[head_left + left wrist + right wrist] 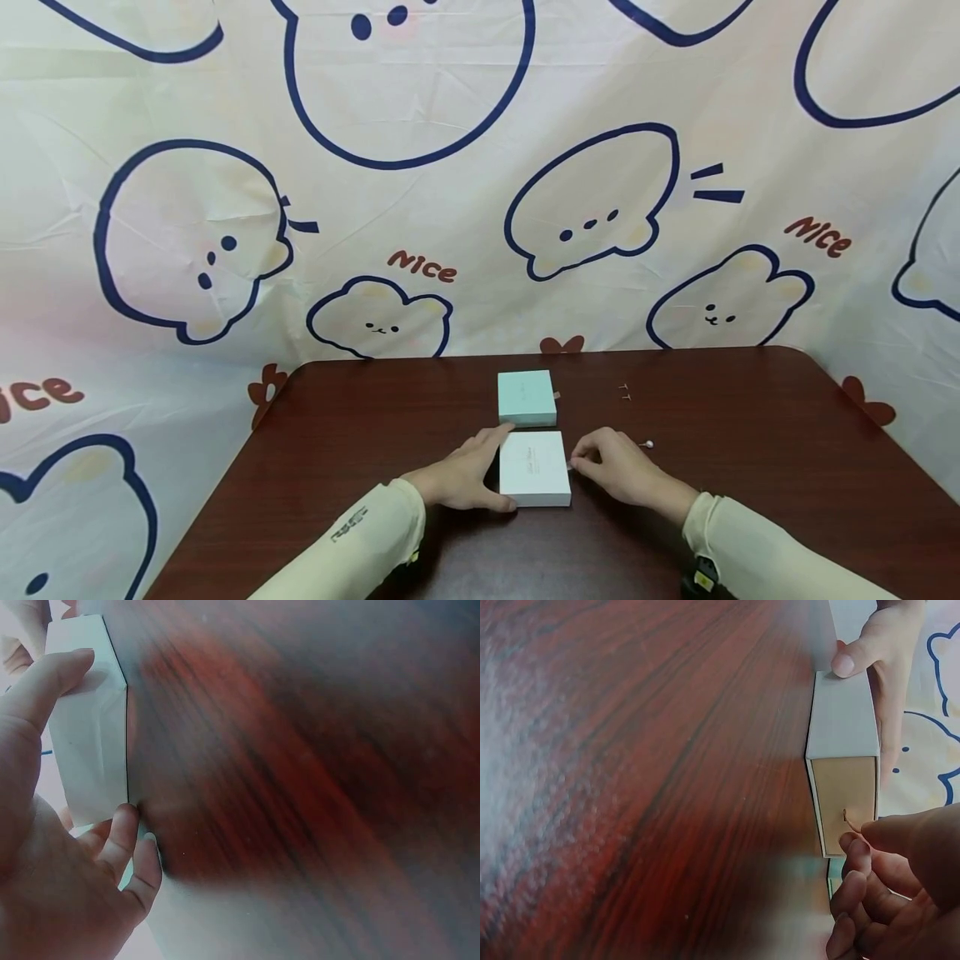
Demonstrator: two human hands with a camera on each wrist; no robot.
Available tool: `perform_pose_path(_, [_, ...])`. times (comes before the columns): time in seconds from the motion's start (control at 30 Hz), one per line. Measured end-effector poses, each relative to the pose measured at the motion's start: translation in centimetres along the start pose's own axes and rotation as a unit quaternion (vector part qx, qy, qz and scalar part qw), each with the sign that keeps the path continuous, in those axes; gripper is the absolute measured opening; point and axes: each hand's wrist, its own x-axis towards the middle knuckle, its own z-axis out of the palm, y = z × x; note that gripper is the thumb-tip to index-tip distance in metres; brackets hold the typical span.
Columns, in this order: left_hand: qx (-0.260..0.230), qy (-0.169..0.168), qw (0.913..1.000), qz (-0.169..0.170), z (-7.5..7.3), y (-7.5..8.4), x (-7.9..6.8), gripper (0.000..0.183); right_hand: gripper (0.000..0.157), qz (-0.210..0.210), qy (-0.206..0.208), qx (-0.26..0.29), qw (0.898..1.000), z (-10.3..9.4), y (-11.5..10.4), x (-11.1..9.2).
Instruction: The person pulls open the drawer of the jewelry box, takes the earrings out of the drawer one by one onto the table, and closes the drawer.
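A white drawer-style gift box [534, 469] lies flat on the dark wooden table. My left hand [467, 472] grips it from the left, thumb on its near side and fingers by its far corner. The right hand [619, 468] is at the box's right end. There, in the right wrist view, thumb and index finger pinch a thin ribbon pull [850, 819] that comes out of the tan end face [840, 787] of the drawer. This face sits about level with the sleeve's edge. In the left wrist view the thumb presses the box's white side [90, 742].
Just behind the white box stands a mint-green box [527, 395] with a small tab on its right. Tiny metal pieces [626, 392] lie farther back at the right. A pin with a white ball end [648, 444] lies beside the right hand. A patterned curtain [480, 208] hangs behind the table.
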Motion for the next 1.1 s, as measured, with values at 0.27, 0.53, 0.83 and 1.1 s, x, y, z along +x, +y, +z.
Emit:
perform_pose_path(0.27, [-0.008, 0.000, 1.0000, 0.006, -0.2, -0.1, -0.1, 0.110, 0.016, 0.000, 0.004, 0.002, 1.000, -0.2, 0.2, -0.1])
perform_pose_path(0.53, [-0.011, 0.003, 0.9999, 0.003, -0.4, -0.3, 0.0, 0.110, 0.016, 0.000, 0.008, 0.009, 1.000, -0.5, 0.4, 0.0])
perform_pose_path(0.83, [-0.022, 0.013, 0.9996, 0.008, -0.7, -0.3, -0.3, 0.108, 0.015, 0.010, 0.010, 0.019, 1.000, -0.7, 0.4, -0.1])
perform_pose_path(1.1, [-0.040, 0.022, 0.9988, 0.018, -1.3, -0.1, -0.8, 0.104, 0.014, 0.014, 0.021, 0.014, 1.000, -1.1, 0.5, 0.0])
